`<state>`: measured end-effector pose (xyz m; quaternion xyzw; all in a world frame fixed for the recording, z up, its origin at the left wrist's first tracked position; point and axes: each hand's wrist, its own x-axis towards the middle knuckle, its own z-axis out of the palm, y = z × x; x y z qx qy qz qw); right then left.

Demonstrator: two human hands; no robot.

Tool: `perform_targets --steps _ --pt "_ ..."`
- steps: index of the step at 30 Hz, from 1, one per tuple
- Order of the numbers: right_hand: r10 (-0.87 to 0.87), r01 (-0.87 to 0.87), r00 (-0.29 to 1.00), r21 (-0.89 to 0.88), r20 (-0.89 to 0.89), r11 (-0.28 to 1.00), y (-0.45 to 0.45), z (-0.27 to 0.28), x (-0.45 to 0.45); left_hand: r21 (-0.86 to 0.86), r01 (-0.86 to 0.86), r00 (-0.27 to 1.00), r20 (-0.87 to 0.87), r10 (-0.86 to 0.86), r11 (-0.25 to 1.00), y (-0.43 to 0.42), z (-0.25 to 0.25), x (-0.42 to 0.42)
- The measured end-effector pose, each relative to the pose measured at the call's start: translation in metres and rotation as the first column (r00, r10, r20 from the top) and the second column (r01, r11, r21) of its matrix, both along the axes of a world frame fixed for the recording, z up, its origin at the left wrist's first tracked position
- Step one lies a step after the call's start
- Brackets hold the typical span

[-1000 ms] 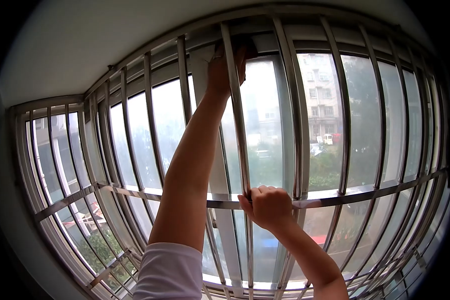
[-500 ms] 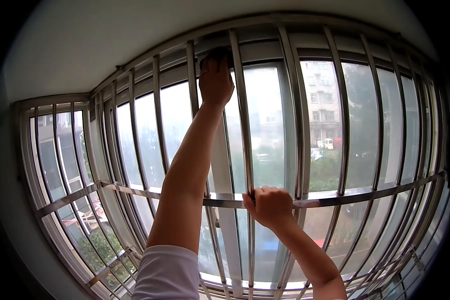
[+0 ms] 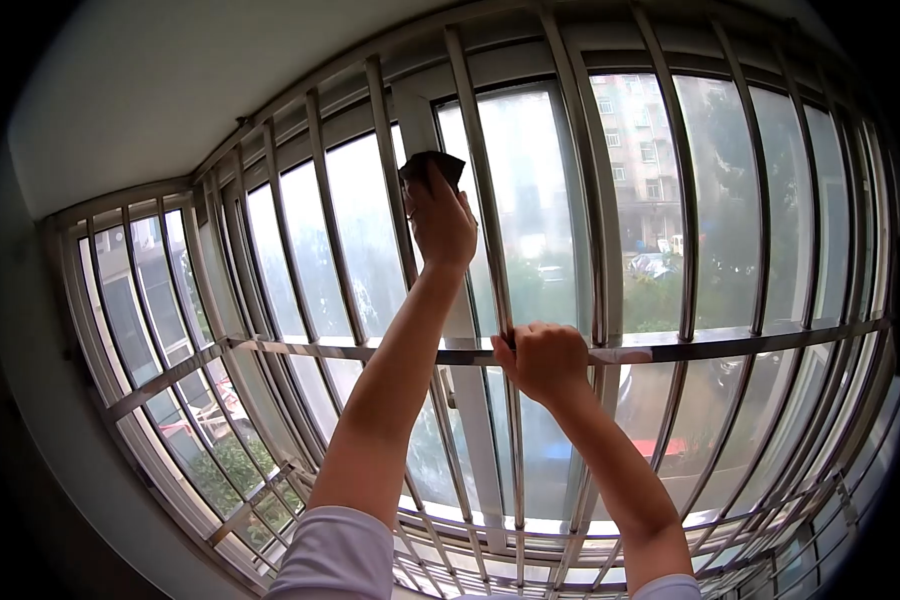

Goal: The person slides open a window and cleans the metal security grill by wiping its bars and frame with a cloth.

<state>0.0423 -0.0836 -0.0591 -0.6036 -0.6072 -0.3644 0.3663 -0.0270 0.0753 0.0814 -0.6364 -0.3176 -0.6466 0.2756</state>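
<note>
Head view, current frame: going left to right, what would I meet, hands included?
Barred side window → left hand holding a dark cloth → right hand gripping the metal grille → multi-storey building outside → dark tree.

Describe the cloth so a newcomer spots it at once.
Find the silvery metal window bars, then the raised left hand reaching between two uprights. Under its fingertips, against the pale vertical window frame, is a small dark cloth-like pad, black against that pale frame.
</note>
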Motion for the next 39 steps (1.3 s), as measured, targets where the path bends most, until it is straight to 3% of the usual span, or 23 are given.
perform_targets --steps 3,5,7,9,10,12,14,16,18,20,22,26,29,32,33,34,36,38,39 --pt "-0.01 0.01 1.0 -0.002 -0.009 1.0 0.001 0.0 0.0 -0.066 0.018 0.998 -0.053 -0.022 0.998 -0.006 -0.053 -0.003" --pt "-0.017 0.017 1.0 0.005 -0.014 1.0 0.003 -0.002 0.001 -0.234 0.025 0.994 -0.094 -0.048 0.972 -0.018 -0.081 -0.007" --pt "-0.013 0.014 1.0 0.012 -0.016 1.0 0.004 -0.003 0.0 -0.289 -0.014 0.992 -0.122 -0.022 0.957 -0.034 -0.095 -0.016" --pt "-0.002 0.002 1.0 0.038 -0.009 0.999 0.004 -0.003 0.001 -0.526 -0.092 0.961 -0.27 -0.063 0.845 -0.049 -0.1 -0.027" --pt "0.001 -0.001 1.0 0.039 -0.014 0.999 0.005 -0.004 0.002 -0.525 -0.097 0.96 -0.275 -0.06 0.846 -0.052 -0.1 -0.032" --pt "-0.02 0.02 1.0 0.038 -0.001 0.999 0.006 -0.004 0.002 -0.362 -0.118 0.913 -0.405 -0.042 0.925 -0.059 -0.1 -0.043" --pt "-0.008 0.008 1.0 0.048 0.001 0.999 0.006 -0.004 0.002 -0.318 -0.071 0.925 -0.376 -0.057 0.945 -0.067 -0.094 -0.048" --pt "-0.004 0.004 1.0 0.053 -0.003 0.999 0.005 -0.005 0.002 0.051 -0.02 0.961 -0.273 0.033 0.999 -0.064 -0.073 -0.051" --pt "-0.008 0.008 1.0 0.018 0.011 1.0 0.003 -0.003 0.002 0.301 -0.04 0.945 -0.299 0.134 0.953 -0.047 -0.032 -0.053" --pt "-0.007 0.006 1.0 0.018 0.018 1.0 0.001 -0.002 0.002 0.32 -0.068 0.912 -0.365 0.19 0.945 -0.031 -0.003 -0.052" --pt "-0.003 0.003 1.0 0.014 0.027 1.0 0.002 -0.003 0.004 0.312 -0.124 0.879 -0.406 0.25 0.942 -0.023 -0.004 -0.049" --pt "-0.001 0.0 0.999 0.015 0.047 1.0 0.005 -0.006 0.006 0.341 -0.161 0.782 -0.528 0.33 0.926 -0.018 -0.055 -0.059" --pt "-0.012 0.011 1.0 0.037 0.015 0.999 0.004 -0.003 0.003 0.181 0.092 0.755 -0.653 0.05 0.979 -0.027 -0.098 -0.079" --pt "-0.065 0.065 0.997 0.002 0.048 0.998 0.003 -0.002 0.002 0.388 0.025 0.887 -0.433 0.158 0.921 -0.055 -0.089 -0.091" --pt "-0.061 0.062 0.998 -0.013 0.032 0.998 0.004 -0.003 0.002 0.318 -0.109 0.916 -0.335 0.219 0.942 -0.06 -0.08 -0.095" --pt "-0.055 0.056 0.998 -0.002 0.03 0.998 0.004 -0.002 0.001 0.355 -0.105 0.967 -0.183 0.179 0.929 -0.059 -0.068 -0.092" --pt "-0.036 0.036 0.999 -0.016 -0.003 0.999 0.003 -0.002 0.001 0.25 0.017 0.992 -0.124 0.014 0.968 -0.038 -0.044 -0.081" --pt "-0.036 0.036 0.999 0.006 0.015 0.999 0.004 -0.004 0.002 0.21 -0.206 0.962 -0.136 0.237 0.956 -0.02 -0.012 -0.068" --pt "-0.033 0.032 0.999 0.01 0.015 0.999 0.003 -0.004 0.002 0.206 -0.227 0.957 -0.134 0.257 0.952 -0.02 0.006 -0.065"
